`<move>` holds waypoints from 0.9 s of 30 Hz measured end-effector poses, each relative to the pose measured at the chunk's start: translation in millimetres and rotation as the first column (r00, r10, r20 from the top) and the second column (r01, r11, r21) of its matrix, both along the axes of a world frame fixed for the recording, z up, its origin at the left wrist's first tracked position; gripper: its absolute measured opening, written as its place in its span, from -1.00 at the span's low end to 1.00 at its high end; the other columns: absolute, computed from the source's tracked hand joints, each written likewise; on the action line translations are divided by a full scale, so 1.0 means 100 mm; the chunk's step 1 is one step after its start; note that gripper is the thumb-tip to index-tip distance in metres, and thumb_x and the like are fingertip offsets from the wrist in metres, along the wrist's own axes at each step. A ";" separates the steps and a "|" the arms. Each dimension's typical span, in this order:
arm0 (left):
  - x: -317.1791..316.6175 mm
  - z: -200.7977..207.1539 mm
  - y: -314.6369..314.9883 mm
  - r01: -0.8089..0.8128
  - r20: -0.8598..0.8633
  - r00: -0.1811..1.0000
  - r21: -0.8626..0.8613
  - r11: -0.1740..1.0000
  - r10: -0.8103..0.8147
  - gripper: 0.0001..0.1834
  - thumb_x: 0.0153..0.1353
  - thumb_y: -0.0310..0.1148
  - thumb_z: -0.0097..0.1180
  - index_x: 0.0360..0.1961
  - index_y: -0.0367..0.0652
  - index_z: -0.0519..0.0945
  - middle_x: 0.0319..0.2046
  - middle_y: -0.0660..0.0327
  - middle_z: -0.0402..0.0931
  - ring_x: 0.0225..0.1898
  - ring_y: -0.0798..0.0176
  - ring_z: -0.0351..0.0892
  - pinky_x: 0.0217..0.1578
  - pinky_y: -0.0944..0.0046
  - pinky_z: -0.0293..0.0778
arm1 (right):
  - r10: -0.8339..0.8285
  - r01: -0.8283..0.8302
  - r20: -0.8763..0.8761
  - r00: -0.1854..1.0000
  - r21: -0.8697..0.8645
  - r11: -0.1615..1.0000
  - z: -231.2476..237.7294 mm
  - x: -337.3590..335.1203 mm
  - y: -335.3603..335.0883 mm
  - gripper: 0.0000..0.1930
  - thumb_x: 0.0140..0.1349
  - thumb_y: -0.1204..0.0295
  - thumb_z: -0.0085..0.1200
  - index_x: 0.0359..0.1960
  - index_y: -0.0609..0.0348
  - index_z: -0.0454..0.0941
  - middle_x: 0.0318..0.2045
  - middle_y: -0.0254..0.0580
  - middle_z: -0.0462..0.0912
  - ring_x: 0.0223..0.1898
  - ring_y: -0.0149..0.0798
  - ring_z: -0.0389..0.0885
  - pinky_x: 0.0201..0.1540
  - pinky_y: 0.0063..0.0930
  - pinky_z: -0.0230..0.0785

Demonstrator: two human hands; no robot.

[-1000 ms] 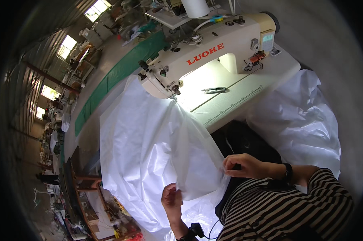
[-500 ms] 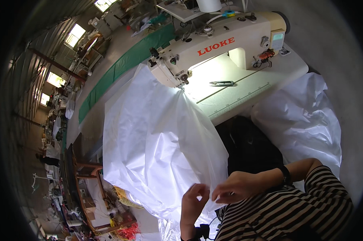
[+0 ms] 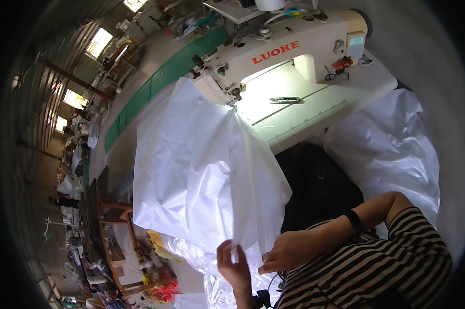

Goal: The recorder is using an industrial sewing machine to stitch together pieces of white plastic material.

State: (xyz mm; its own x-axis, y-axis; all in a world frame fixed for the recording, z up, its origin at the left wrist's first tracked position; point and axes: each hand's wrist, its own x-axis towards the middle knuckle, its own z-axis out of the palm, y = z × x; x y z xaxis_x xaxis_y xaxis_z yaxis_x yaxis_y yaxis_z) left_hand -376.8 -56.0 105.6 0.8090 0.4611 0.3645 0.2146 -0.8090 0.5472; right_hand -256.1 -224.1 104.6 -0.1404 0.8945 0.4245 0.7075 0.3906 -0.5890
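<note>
A large white plastic-like sheet (image 3: pixel 191 165) hangs from under the needle of a sewing machine (image 3: pixel 281 44) and spreads toward me in creases. At a strip along its near right edge, my right hand (image 3: pixel 291 251) has its thumb and fingers closed in a pinch. Beside it, my left hand (image 3: pixel 233 265) is at the sheet's lower edge, fingers bent and apart, with a gap between thumb and forefinger. Small thread snips (image 3: pixel 284 100) lie on the lit machine bed, away from both hands.
More white sheeting (image 3: pixel 387 149) is bunched at the right of the machine table (image 3: pixel 315 116). Shiny sheeting (image 3: pixel 217 291) lies below my left hand. A wooden frame (image 3: pixel 111 247) and red strands (image 3: pixel 165 291) are at lower left. Green cloth (image 3: pixel 160 85) edges a table beyond.
My left hand has moved slightly left and its fingers have spread. My right hand has shifted left and down to the sheet's edge strip, which is now drawn straighter.
</note>
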 end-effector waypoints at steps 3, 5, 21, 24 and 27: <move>-0.22 0.14 -0.06 -0.025 0.172 0.971 -0.614 0.789 0.164 -0.85 0.13 -0.71 0.17 -0.26 -0.33 0.59 -0.31 0.15 0.65 -0.29 0.29 0.65 -0.21 0.33 0.55 | 0.005 -0.010 0.053 0.999 0.097 0.995 0.02 -0.06 0.03 -0.63 0.20 0.46 0.02 0.08 0.14 0.43 -0.32 -0.14 0.59 -0.49 -0.18 0.68 -0.54 -0.40 0.48; -0.30 0.22 -0.07 0.148 0.134 0.987 -0.517 0.843 -0.091 -0.80 0.11 -0.75 0.18 -0.21 -0.39 0.61 -0.31 0.13 0.67 -0.26 0.28 0.67 -0.17 0.37 0.54 | -0.022 0.002 0.136 0.990 0.142 0.990 0.03 -0.14 0.09 -0.65 0.18 0.47 0.03 0.03 0.16 0.44 -0.33 -0.13 0.60 -0.51 -0.19 0.67 -0.56 -0.41 0.48; -0.41 0.10 0.04 0.008 -0.003 0.999 -0.970 0.243 -0.048 -0.54 0.25 -0.48 0.20 0.14 -0.40 0.42 -0.11 0.13 0.58 -0.10 0.34 0.56 -0.01 0.34 0.45 | 0.019 -0.090 0.267 0.964 0.255 0.963 -0.05 -0.66 0.27 -0.82 0.02 0.40 0.14 -0.41 0.22 0.45 -0.58 -0.21 0.52 -0.60 -0.19 0.62 -0.57 -0.34 0.45; -0.40 0.18 -0.01 0.173 0.155 0.980 -0.974 0.149 -0.125 -0.62 0.23 -0.58 0.15 0.08 -0.38 0.46 -0.21 0.20 0.58 -0.19 0.40 0.55 -0.09 0.41 0.44 | 0.045 -0.106 0.271 0.961 0.214 0.971 -0.01 -0.69 0.31 -0.82 0.03 0.41 0.14 -0.42 0.24 0.45 -0.60 -0.21 0.51 -0.60 -0.18 0.61 -0.57 -0.34 0.45; -0.37 0.18 -0.05 0.087 0.041 0.980 -0.969 0.233 -0.195 -0.75 0.26 -0.60 0.09 -0.03 -0.35 0.50 -0.27 0.26 0.58 -0.29 0.46 0.53 -0.22 0.45 0.45 | 0.047 -0.107 0.236 0.971 0.251 0.962 0.00 -0.72 0.35 -0.84 0.04 0.42 0.13 -0.44 0.23 0.45 -0.61 -0.23 0.50 -0.59 -0.17 0.61 -0.55 -0.32 0.45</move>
